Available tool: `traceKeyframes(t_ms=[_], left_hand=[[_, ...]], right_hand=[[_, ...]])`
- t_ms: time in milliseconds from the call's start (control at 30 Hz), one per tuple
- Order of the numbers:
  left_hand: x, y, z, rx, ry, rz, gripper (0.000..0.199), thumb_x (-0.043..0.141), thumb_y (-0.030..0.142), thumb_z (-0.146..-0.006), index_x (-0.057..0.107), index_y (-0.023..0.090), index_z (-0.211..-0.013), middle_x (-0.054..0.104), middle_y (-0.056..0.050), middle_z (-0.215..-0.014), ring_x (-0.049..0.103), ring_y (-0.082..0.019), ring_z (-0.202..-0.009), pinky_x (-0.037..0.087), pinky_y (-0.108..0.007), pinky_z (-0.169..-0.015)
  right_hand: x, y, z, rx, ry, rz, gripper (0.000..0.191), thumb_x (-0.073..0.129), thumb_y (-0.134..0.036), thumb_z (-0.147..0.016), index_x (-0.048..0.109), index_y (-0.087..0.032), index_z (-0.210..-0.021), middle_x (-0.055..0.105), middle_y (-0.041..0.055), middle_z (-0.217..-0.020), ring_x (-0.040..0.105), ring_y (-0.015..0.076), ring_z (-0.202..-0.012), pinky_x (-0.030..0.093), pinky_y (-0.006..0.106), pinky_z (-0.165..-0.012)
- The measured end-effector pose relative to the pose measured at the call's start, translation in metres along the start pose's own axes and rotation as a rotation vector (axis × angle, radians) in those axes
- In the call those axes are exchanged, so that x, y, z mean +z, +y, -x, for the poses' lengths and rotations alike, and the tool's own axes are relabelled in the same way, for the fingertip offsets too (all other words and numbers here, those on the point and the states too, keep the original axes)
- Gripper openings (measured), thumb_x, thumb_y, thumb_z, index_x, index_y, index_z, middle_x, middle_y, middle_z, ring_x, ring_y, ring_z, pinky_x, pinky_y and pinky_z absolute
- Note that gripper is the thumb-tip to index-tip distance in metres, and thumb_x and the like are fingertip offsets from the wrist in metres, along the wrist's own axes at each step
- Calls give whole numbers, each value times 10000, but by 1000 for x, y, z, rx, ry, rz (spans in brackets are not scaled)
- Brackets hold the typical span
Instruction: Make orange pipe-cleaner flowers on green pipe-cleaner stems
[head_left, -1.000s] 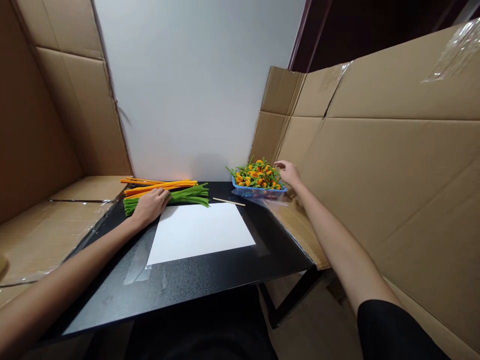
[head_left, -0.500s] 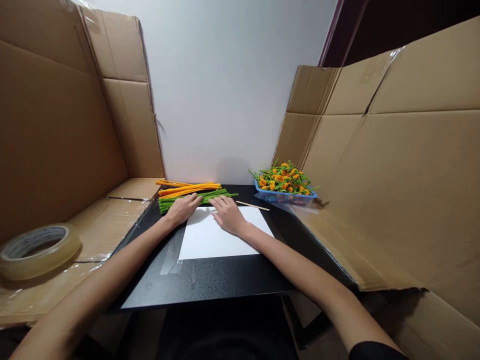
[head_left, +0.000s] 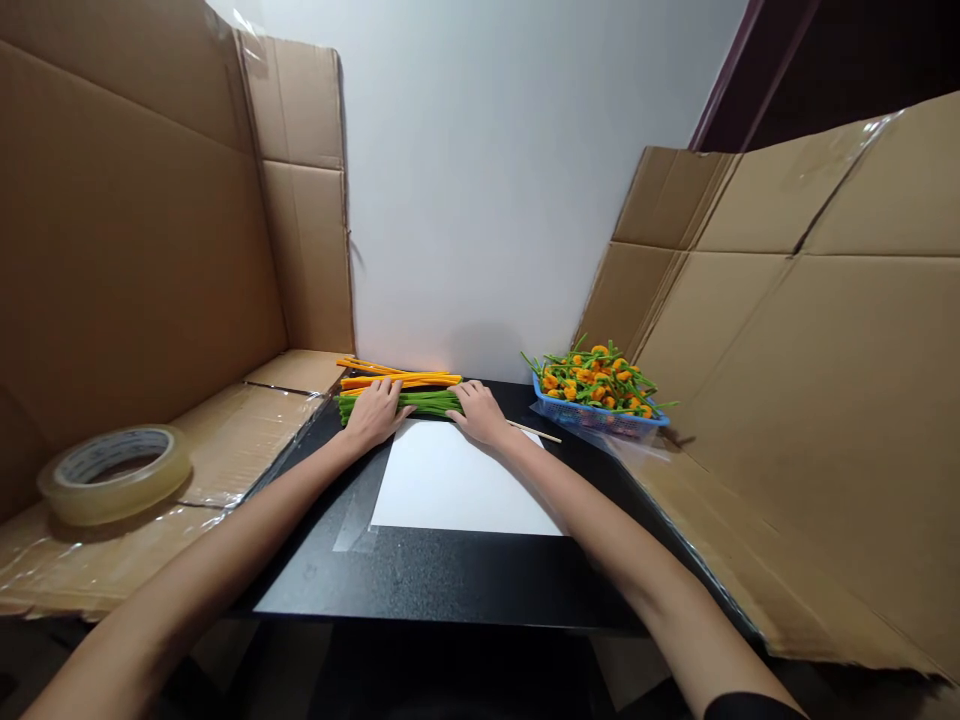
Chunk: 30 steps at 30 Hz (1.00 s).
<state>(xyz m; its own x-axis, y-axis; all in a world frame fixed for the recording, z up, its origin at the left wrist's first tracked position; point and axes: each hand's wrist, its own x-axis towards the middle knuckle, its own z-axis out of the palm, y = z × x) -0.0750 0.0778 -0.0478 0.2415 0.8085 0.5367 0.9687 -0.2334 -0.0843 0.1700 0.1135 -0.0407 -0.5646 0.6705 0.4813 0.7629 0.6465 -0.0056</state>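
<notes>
A bundle of green pipe cleaners (head_left: 429, 403) lies across the far part of the black table. Near its left end my left hand (head_left: 375, 412) is closed over it, thumb on the near side. My right hand (head_left: 481, 412) grips the bundle's right end the same way. Just behind lie orange pipe cleaners (head_left: 420, 379), partly covered by my left fingers. A white sheet of paper (head_left: 457, 485) is spread in front of both hands. From beside my right wrist a thin wooden stick (head_left: 541, 434) sticks out.
At the back right stands a blue basket (head_left: 600, 416) piled with orange and green pipe-cleaner flowers (head_left: 598, 380). A roll of clear tape (head_left: 171, 470) rests on cardboard at the left. Cardboard walls (head_left: 825, 380) rise on both sides, and a pale wall (head_left: 480, 200) closes the back.
My right hand has moved right along the green pipe cleaners to their right end. Both hands now close around the bundle, its ends more even. The view has shifted slightly.
</notes>
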Motion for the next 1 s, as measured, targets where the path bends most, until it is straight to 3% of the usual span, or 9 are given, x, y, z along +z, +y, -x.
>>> traceKeyframes(t_ms=[133,267,467,633,1000], left_hand=[[9,-11,0,-28,-71,24,695,458,681,-915,560,105,-1289,618,-217,-1234,545,-366,-1181,391,-447,-1019],[15,-14,0,-40,-162,94,666,362,684,-952,611,130,-1226,669,-192,-1183,593,-341,-1126,405,-435,-983],[19,-10,1,-67,-131,106,526,306,497,-1029,636,134,-1219,675,-186,-1177,598,-327,-1122,402,-442,-976],[18,-6,2,-67,-125,105,489,366,486,-1016,639,122,-1197,672,-185,-1174,589,-337,-1128,413,-444,-963],[17,-4,2,-71,-128,122,485,382,479,-1013,639,107,-1192,663,-195,-1190,583,-347,-1128,405,-458,-966]], right_hand=[[-7,7,-33,-138,-107,-79,392,561,-389,-988,619,-145,-1291,659,119,-1294,510,252,-1235,396,372,-1040],[1,3,-68,-7,-174,7,343,464,-320,-1033,629,-150,-1280,658,118,-1304,510,232,-1250,376,338,-1061],[27,-5,-106,146,-248,113,336,534,-206,-965,641,-145,-1278,692,147,-1248,584,264,-1185,429,336,-973],[38,-6,-115,245,-254,175,232,577,-184,-912,736,-147,-1078,724,157,-1145,634,262,-1102,450,311,-910],[45,5,-122,214,-242,114,225,559,-160,-886,710,-169,-1052,730,125,-1093,641,236,-1016,442,291,-830]])
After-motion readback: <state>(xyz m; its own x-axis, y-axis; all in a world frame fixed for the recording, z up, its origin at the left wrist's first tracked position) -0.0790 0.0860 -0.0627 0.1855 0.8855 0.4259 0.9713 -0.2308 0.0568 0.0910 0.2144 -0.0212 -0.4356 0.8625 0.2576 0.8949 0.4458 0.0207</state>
